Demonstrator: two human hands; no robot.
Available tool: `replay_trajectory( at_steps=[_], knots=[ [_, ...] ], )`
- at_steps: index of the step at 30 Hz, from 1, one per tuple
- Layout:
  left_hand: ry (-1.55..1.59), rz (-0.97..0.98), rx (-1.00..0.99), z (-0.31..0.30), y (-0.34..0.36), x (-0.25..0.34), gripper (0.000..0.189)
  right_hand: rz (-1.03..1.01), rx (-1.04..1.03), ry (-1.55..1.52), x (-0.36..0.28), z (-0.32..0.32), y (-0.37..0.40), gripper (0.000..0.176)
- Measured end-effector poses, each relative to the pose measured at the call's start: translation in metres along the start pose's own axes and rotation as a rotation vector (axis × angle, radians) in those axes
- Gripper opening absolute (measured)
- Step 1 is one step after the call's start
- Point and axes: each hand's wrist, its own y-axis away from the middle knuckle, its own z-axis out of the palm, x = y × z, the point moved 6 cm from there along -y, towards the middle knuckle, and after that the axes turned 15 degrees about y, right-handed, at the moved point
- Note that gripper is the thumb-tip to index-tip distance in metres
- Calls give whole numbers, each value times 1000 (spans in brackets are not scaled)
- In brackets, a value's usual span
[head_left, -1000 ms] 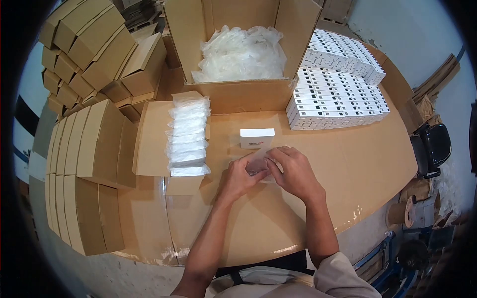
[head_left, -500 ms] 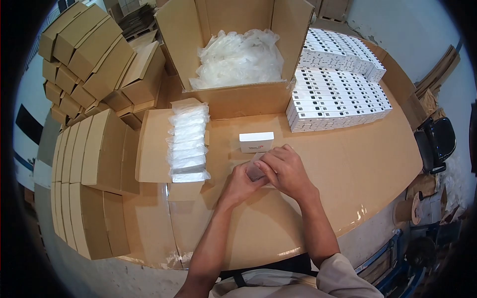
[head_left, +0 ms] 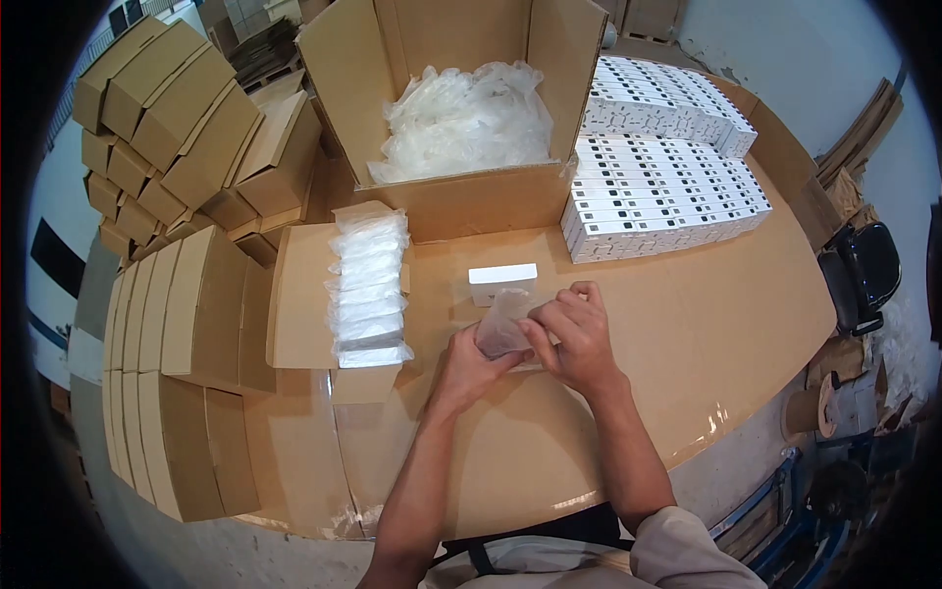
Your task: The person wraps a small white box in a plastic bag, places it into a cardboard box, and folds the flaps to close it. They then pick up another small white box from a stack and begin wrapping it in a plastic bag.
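My left hand (head_left: 469,365) is wrapped around a clear plastic bag (head_left: 503,324), whose loose upper part stands up above the fingers. My right hand (head_left: 572,332) is at the bag's right edge, its thumb and curled fingers pinching the film there. Just behind the bag a small white box (head_left: 502,276) stands on the cardboard-covered table (head_left: 677,344). To the left, a row of plastic-wrapped white boxes (head_left: 369,299) lies in an open cardboard carton (head_left: 297,294).
A large open carton (head_left: 481,211) full of clear plastic bags (head_left: 471,118) stands at the back. Many white printed boxes (head_left: 667,196) are stacked at the back right. Brown cartons (head_left: 186,118) pile up at the left, with more brown cartons (head_left: 201,304) standing nearer. A black chair (head_left: 863,275) is beyond the right edge.
My right hand has shifted slightly right and its fingers have lifted from over the bag. More of the bag's upper part now shows, overlapping the white box's front.
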Motion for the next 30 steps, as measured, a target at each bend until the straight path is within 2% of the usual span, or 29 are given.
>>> replay_trajectory(
  at_steps=[5,8,14,17,22,26,30],
  knots=[
    [9,-1,5,1,4,-5,35,132,80,15,13,-1,12,23],
    [-33,-11,44,1,8,2,36,241,135,-90,22,4,19,21],
    [83,29,86,-10,12,-14,41,618,218,-635,41,8,22,16],
    [79,12,98,-16,22,-11,44,702,109,-744,64,28,30,19],
    [171,16,69,-29,25,-17,45,624,-27,-745,76,57,36,26],
    [72,-34,60,-31,22,-18,47,546,-136,-741,64,68,30,39],
    [31,-76,29,-26,22,-6,50,556,-190,-709,62,78,33,36]
  ],
)
